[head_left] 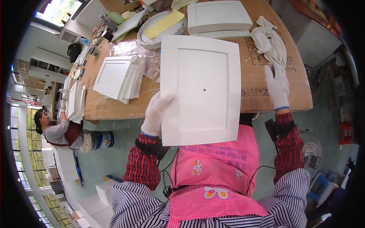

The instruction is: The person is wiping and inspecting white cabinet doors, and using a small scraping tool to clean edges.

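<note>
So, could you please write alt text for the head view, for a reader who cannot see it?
A person in white gloves holds a white square panel by its left edge with the left hand, while the right hand rests open on the cardboard-covered table. More white panels are stacked on the table, and another person sits at far left.

Table cover: brown cardboard [266, 81] lies flat over the worktop.
Left stack: white panels [116, 78] lie beside a clear plastic bottle [142, 64].
Far side: round tray [161, 28] holds a yellow sheet [165, 23].
Right: crumpled white cloth [270, 41].
Floor: paint bucket [102, 140], fan [311, 152].
</note>
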`<state>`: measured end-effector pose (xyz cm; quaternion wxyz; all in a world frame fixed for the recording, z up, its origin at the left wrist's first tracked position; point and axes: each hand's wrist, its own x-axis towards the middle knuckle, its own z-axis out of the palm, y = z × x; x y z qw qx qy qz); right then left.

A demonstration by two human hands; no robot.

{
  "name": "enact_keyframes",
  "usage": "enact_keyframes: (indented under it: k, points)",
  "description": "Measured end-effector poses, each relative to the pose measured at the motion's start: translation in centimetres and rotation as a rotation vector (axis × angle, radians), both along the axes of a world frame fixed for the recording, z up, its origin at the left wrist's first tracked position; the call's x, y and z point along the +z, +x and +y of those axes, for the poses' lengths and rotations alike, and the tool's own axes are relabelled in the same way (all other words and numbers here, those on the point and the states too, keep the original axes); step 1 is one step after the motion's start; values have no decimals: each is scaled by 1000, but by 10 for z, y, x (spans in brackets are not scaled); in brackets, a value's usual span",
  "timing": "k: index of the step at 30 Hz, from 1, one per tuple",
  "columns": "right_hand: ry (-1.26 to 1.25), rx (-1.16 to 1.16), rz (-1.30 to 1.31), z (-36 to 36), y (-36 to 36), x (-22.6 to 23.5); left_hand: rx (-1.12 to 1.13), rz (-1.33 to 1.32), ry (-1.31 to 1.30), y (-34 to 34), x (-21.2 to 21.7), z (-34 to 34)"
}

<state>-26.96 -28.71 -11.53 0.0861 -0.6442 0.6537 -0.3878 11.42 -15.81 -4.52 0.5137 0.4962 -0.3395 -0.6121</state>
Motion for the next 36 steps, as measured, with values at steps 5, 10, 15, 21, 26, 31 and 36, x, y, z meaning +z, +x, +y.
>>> enact_keyframes:
  k: [5, 10, 15, 21, 26, 31, 36]
  points:
    - [-176, 149, 25, 20, 46, 15, 39, -15, -58, -5, 11, 11]
    - [219, 387, -529, 75, 61, 18, -22, -365, -111, -33, 56, -1]
    - [531, 742, -1983, 82, 40, 27, -438, -1439, -827, -42, 89, -2]
    - [424, 101, -1759, 109, 28, -4, -491, -1664, -1339, -41, 49, -13]
    - [316, 195, -1951, 117, 37, -13, 450, -1588, -982, -44, -1, 1]
    - [335, 292, -1951, 123, 50, -14, 392, -317, -305, -52, -77, 25]
    - [350, 325, -2003, 126, 53, -29, -20, -1162, -216, -46, -87, 46]
